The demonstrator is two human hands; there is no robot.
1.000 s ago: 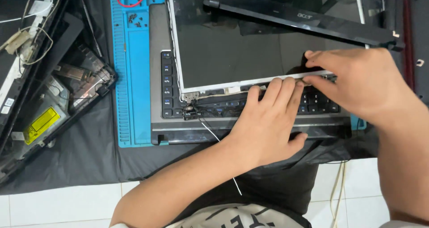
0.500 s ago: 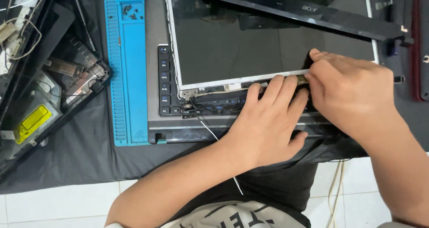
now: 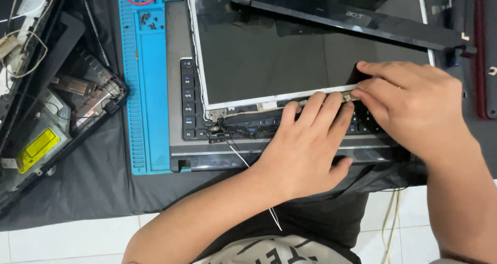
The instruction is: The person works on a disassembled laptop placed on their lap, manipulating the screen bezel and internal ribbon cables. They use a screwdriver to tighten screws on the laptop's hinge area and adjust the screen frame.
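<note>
left hand [image 3: 305, 145] flat, fingers spread on laptop keyboard [image 3: 194, 106]; right hand [image 3: 409, 108] pinching screen panel [image 3: 269, 52] bottom edge.

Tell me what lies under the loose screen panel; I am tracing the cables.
Under the screen panel sits the laptop base: its left keyboard column, a hinge and black and white wires show. The rest of the keyboard is covered by panel and hands.

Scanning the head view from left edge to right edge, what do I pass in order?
Opened device chassis with a yellow label → blue screw mat → laptop keyboard's left key column → bare screen panel → left hand → right hand → dark red strip at the edge.
</note>
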